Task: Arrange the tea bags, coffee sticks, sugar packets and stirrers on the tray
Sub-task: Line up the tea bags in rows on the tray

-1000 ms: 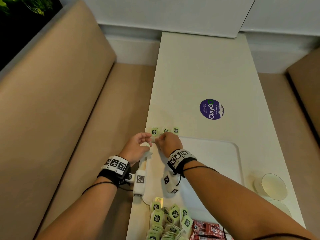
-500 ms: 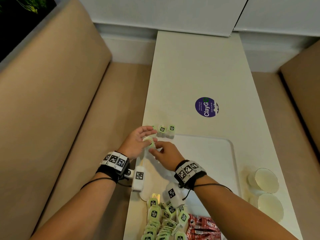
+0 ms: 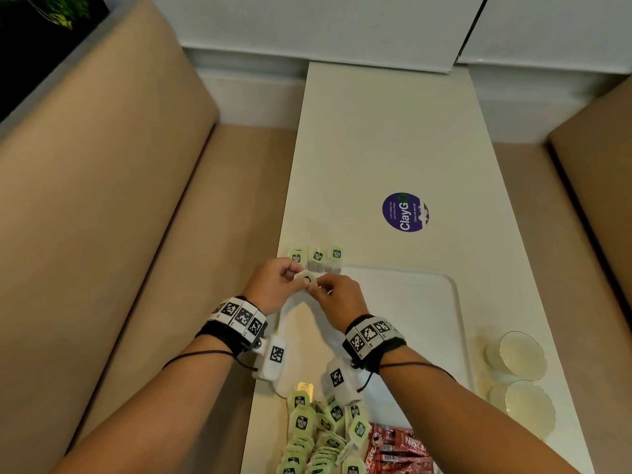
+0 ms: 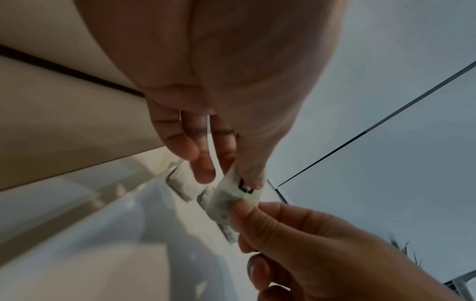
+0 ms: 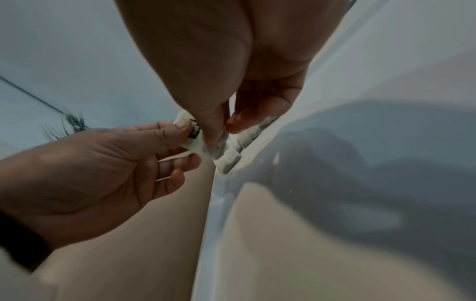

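Observation:
Both hands meet over the far left corner of the white tray. My left hand and my right hand pinch one green-tagged tea bag between thumbs and fingers; the same tea bag shows up close in the wrist views. Three tea bags stand in a row along the tray's far left edge, just beyond the hands. A heap of loose tea bags lies near the table's front edge. Red coffee sticks lie to the right of that heap.
Two glass cups stand at the table's right edge beside the tray. A round purple sticker sits on the white table beyond the tray. Beige bench seats flank the table on both sides.
A second ago the hands worked low at the row of tea bags; the right hand drew back briefly, and now both pinch one tea bag lifted slightly above the tray corner.

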Available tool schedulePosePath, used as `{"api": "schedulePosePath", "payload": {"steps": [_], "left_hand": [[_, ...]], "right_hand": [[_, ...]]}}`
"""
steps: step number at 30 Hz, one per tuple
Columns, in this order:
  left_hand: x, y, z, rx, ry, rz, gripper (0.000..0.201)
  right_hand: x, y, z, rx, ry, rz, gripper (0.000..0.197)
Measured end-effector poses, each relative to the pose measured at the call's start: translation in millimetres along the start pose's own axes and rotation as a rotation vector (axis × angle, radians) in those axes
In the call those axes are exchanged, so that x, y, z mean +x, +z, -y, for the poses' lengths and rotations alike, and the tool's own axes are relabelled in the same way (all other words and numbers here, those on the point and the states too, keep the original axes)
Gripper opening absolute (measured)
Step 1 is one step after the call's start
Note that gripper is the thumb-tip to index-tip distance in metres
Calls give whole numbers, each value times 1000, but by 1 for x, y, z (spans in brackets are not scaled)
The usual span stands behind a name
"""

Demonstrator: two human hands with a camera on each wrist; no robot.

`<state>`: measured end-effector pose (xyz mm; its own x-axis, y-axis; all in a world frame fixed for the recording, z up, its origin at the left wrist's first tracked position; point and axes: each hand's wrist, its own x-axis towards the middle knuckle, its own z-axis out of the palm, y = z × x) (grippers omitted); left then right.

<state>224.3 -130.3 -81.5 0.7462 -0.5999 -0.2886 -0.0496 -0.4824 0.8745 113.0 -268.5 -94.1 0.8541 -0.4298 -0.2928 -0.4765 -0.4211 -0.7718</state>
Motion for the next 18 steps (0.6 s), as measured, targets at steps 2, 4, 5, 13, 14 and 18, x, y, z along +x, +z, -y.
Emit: {"api": "schedulePosePath", "payload": {"steps": [2,4,5,13,14,18], "left_hand": [[4,4,-1,25,-25,-73,14],[8,5,0,105,-68,-162,19],[10,5,1,161,-93,-192,22],[27,6,5,398,-189,-191,23],[28,8,7,404,-185,-179,27],[31,12,9,406,-177,-175,21]], "right_hand": [[9,-1,-4,-1,55,-24,30],[18,-4,-7,0,99,-45,27],[22,-5,-8,-8,119,-44,27],[45,-3,-1,-133,213,28,38],[46,-2,0,-145,223,19,43],[49,-1,3,-158,256,-19,45]]}}
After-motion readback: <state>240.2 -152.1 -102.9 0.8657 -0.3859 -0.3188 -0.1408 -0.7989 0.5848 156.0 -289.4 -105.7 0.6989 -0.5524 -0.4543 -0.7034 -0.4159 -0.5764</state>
